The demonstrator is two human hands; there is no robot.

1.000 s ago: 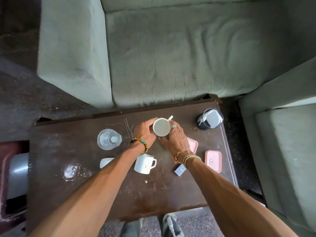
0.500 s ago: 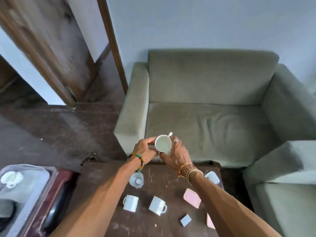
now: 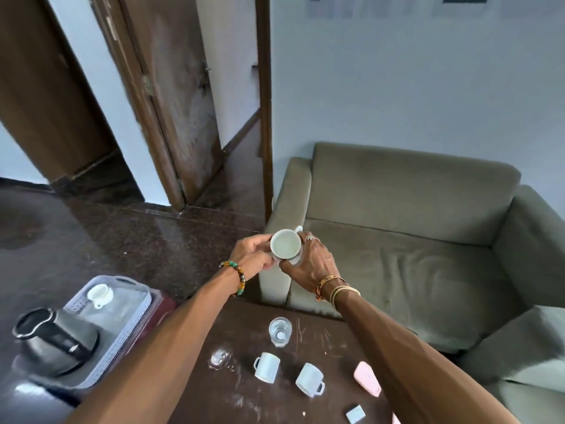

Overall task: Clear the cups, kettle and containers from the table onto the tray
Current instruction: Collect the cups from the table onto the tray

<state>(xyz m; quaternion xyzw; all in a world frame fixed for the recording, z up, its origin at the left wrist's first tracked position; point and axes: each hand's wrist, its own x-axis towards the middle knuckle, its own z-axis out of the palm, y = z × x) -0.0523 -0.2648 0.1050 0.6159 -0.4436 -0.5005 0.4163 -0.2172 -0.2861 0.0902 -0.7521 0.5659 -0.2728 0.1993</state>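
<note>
Both hands hold one white cup [image 3: 285, 243] up in the air above the far end of the dark table [image 3: 232, 396]. My left hand [image 3: 254, 254] grips its left side and my right hand [image 3: 312, 261] wraps its right side and base. The cup's handle points away from me. On the table stand two more white cups [image 3: 267, 366] [image 3: 309, 384], a clear glass [image 3: 280, 331] and a pink container [image 3: 367, 378]. The lavender tray [image 3: 128, 319] at the left carries a black kettle [image 3: 52, 344] and a white cup [image 3: 99, 295].
A grey-green sofa [image 3: 412, 240] stands behind the table and another seat [image 3: 519, 377] at the right. A small pale square item [image 3: 355, 414] lies near the table's front. A wooden door [image 3: 171, 96] and dark polished floor [image 3: 107, 234] are at the left.
The view has swung up and to the left, so the tray with the kettle now shows fully. Both hands keep holding the white cup, carried higher over the table's far end.
</note>
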